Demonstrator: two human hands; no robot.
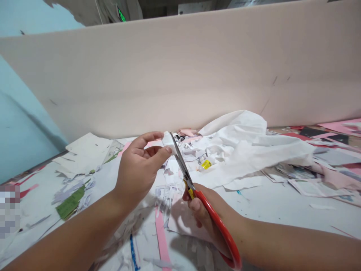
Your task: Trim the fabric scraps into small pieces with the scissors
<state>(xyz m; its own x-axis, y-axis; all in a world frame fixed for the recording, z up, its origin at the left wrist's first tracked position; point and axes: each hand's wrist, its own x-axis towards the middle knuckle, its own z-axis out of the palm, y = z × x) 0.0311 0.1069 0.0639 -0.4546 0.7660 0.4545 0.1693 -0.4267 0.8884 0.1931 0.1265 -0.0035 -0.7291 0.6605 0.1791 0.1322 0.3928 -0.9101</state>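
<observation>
1. The person's left hand (141, 167) is pinching a folded white sheet (168, 142) firmly between thumb and fingers, holding it up near the centre of the frame.
2. The right hand (210, 220) is clenched around red-handled scissors (225, 226), with their steel blades against the folded white sheet.
3. Just behind, crumpled white paper (254, 150) spreads right of centre, near a small bottle with a yellow label (205, 165).
4. Paper offcuts (316, 188) litter the white table (282, 214), including a green scrap (70, 202) at left and a pink strip (161, 235) at bottom centre.
5. A pale pink board (180, 67) stands along the far edge, filling the upper frame.
</observation>
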